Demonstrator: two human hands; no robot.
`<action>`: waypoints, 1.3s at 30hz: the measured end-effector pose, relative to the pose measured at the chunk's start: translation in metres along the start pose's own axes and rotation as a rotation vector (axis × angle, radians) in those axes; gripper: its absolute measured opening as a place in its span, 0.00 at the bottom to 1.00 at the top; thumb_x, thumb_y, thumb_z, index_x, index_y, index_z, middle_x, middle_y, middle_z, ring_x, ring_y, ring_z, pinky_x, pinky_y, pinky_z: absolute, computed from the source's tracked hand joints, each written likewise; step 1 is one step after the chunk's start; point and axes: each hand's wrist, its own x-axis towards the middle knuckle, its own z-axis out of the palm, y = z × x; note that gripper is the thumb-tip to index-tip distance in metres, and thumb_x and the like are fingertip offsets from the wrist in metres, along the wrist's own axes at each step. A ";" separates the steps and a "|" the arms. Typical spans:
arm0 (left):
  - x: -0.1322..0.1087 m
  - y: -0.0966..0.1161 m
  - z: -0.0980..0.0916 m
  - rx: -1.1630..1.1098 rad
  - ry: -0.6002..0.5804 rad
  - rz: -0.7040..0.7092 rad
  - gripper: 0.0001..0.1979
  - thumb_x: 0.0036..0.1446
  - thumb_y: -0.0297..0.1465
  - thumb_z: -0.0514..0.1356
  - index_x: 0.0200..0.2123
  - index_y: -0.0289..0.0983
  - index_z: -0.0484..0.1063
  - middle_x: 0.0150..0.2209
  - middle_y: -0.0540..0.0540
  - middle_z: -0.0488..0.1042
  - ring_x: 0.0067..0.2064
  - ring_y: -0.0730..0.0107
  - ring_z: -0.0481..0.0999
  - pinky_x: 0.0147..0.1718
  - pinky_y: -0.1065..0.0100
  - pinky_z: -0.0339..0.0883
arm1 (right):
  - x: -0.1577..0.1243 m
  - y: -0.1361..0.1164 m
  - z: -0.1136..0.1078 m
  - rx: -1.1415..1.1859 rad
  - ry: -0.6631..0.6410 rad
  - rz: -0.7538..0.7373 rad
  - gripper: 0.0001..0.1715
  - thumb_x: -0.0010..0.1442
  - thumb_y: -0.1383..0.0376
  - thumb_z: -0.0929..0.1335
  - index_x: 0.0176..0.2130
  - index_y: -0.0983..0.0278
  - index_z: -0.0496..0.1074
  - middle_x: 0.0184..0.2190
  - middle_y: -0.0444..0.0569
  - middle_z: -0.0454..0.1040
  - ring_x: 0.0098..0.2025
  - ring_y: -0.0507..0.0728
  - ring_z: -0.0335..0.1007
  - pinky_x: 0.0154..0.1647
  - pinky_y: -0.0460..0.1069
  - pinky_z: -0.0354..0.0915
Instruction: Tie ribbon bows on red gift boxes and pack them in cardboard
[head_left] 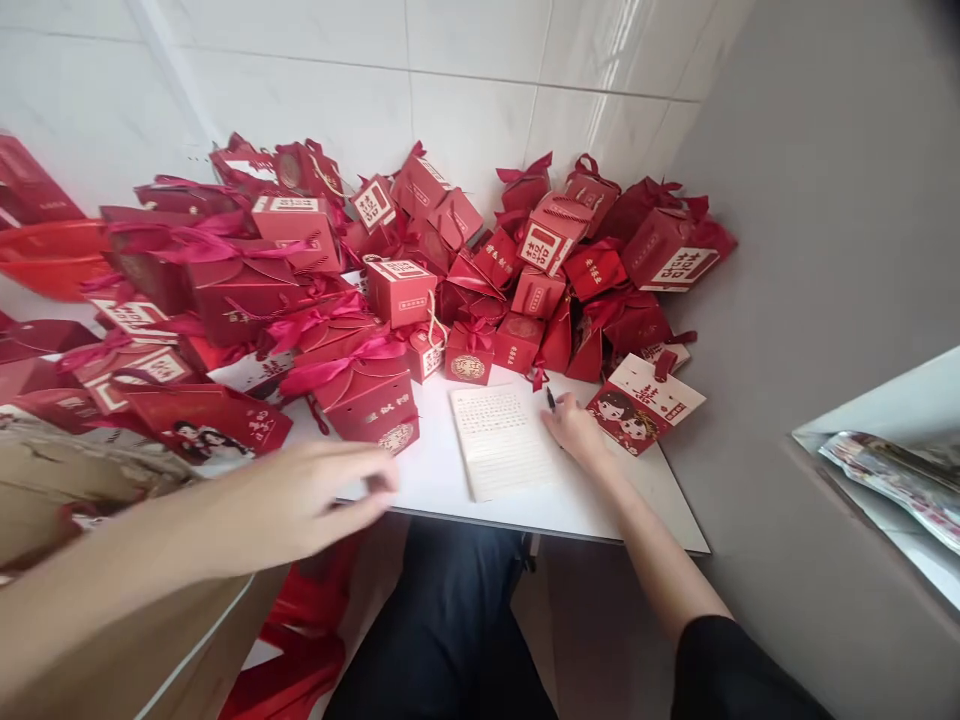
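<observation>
My left hand (322,500) hovers over the table's front edge at the left, blurred, its thumb and fingers curved apart with nothing between them. Closest to it is a red gift box (367,405) with a pink ribbon and gold print. At the right of the notebook, my right hand (574,430) rests low with its fingers closed around a black pen (551,399). The lined notebook (502,440) lies flat on the table, its upper lines filled with handwriting. Just right of that hand is a red and white box (636,402) with two cartoon figures.
Several red gift boxes (401,290) with ribbons are heaped along the tiled wall (480,110). A red plastic basin (56,260) is at the far left. A grey panel (795,250) bounds the right, beside a shelf (885,400). Cardboard (225,640) stands below left.
</observation>
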 end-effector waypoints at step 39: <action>0.249 -0.065 0.142 0.440 0.167 0.362 0.12 0.56 0.36 0.55 0.42 0.38 0.69 0.42 0.46 0.67 0.41 0.61 0.63 0.42 0.60 0.59 | 0.013 0.001 0.038 0.398 0.021 0.214 0.18 0.49 0.66 0.63 0.17 0.61 0.47 0.13 0.36 0.46 0.17 0.47 0.42 0.17 0.44 0.44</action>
